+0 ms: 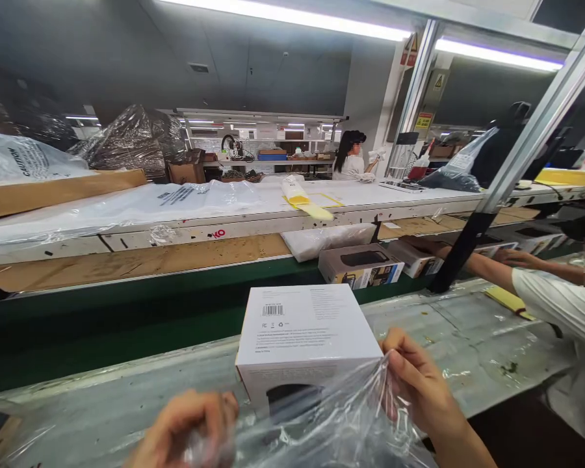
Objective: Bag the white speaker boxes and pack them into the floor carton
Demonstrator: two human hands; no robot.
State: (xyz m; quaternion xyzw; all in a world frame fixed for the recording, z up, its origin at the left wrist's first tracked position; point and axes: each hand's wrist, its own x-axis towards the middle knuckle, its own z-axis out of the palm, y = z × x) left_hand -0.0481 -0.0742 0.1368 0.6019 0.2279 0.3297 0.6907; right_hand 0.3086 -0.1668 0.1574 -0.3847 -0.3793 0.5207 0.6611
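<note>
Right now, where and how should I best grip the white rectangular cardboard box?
I'd clasp the box by its two side walls, coming from left and right, towards the far end: its straight edges suggest flat opposite sides, while clear plastic film overlaps the near face.

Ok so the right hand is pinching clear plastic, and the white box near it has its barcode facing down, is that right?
Not quite: the head view shows the white box with its barcode facing up. The right hand is indeed pinching clear plastic near it.
</note>
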